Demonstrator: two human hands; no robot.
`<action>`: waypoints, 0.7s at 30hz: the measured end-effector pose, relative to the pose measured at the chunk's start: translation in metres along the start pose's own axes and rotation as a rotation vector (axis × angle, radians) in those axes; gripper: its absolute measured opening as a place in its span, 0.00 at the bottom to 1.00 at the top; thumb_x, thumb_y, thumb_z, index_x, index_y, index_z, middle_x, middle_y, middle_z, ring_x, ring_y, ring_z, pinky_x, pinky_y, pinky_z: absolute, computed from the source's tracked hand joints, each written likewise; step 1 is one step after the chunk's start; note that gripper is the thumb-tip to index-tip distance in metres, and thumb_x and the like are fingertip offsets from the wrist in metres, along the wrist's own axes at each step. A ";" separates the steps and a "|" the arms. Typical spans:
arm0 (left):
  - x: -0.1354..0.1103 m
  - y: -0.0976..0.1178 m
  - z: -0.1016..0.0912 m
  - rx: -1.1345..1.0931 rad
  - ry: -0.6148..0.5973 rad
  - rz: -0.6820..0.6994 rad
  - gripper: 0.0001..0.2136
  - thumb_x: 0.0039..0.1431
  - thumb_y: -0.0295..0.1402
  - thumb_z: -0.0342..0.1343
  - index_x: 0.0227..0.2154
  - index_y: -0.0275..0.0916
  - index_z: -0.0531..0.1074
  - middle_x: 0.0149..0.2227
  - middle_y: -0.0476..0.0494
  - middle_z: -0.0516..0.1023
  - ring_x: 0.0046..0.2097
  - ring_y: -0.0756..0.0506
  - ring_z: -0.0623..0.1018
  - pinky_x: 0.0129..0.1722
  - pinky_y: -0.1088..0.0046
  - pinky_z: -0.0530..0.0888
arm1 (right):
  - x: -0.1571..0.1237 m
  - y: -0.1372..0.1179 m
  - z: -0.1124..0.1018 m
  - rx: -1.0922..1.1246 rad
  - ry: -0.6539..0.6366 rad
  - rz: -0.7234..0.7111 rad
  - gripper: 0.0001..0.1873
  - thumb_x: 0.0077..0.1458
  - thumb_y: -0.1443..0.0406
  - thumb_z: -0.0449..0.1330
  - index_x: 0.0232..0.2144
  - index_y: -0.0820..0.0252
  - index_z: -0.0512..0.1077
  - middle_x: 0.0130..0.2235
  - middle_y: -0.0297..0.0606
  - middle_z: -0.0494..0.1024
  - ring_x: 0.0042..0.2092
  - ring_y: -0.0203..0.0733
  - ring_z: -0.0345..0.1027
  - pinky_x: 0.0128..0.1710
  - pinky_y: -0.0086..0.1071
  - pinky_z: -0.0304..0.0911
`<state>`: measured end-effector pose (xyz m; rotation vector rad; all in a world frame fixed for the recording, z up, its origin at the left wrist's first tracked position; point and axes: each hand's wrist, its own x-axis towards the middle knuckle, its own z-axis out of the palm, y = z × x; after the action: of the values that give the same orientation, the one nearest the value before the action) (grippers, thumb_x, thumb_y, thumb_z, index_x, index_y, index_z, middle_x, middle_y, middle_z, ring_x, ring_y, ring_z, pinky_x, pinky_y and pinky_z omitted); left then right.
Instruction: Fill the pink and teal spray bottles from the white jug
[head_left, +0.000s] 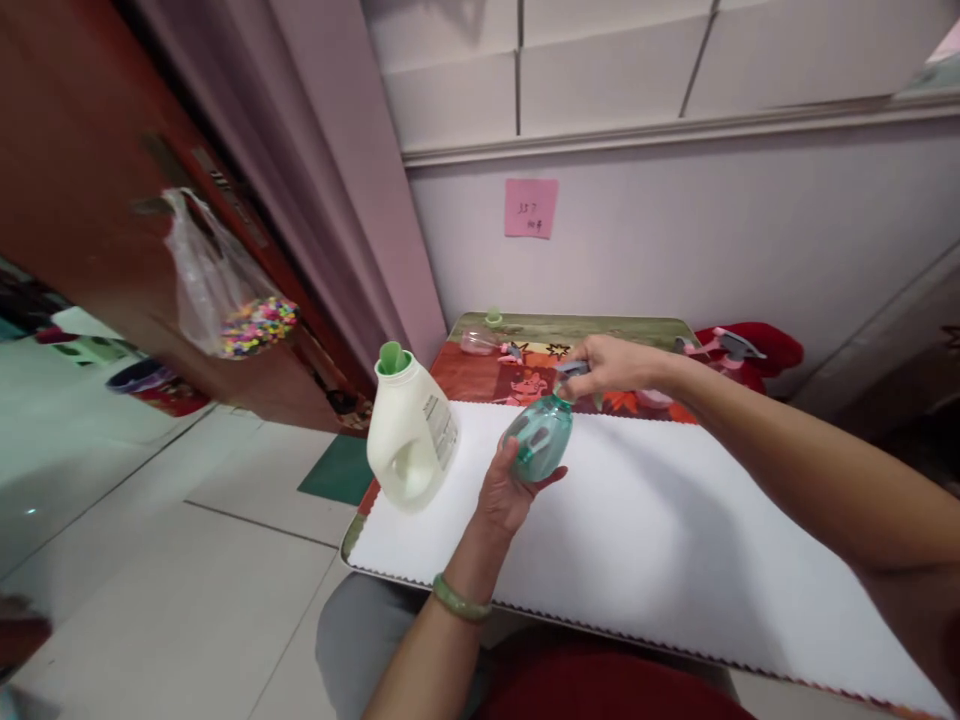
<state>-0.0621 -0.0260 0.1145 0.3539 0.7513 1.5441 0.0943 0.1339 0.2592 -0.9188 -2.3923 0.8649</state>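
A clear teal spray bottle (541, 442) is held tilted above the white sheet, its neck leaning up and to the right. My left hand (508, 488) wraps round its lower body from below. At the top, my right hand (600, 368) grips the grey spray head (573, 369), partly hiding it. Whether the head is screwed on tight I cannot tell. To the left stands a large cream jug (411, 430) with a green spout in its open mouth and a handle hole low on its side.
On the table (600, 330) behind lie a clear pink-tinted bottle (480, 343) with a spray head and a green cap (493, 316). More pink-and-grey spray heads (731, 345) lie at the right by a red object. A bag of colourful beads (255, 325) hangs from the door handle.
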 end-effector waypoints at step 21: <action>-0.038 0.014 -0.010 1.667 -0.099 1.794 0.34 0.48 0.33 0.71 0.57 0.52 0.64 0.72 0.38 0.47 0.70 0.31 0.58 0.60 0.39 0.68 | -0.049 -0.020 0.100 1.753 0.232 0.594 0.29 0.48 0.48 0.72 0.15 0.55 0.61 0.23 0.31 0.75 0.37 0.44 0.77 0.49 0.40 0.73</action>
<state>-0.0739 -0.0652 0.1243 2.9043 1.6805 1.8412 0.0610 0.0480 0.1936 -0.7285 -0.4381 2.1901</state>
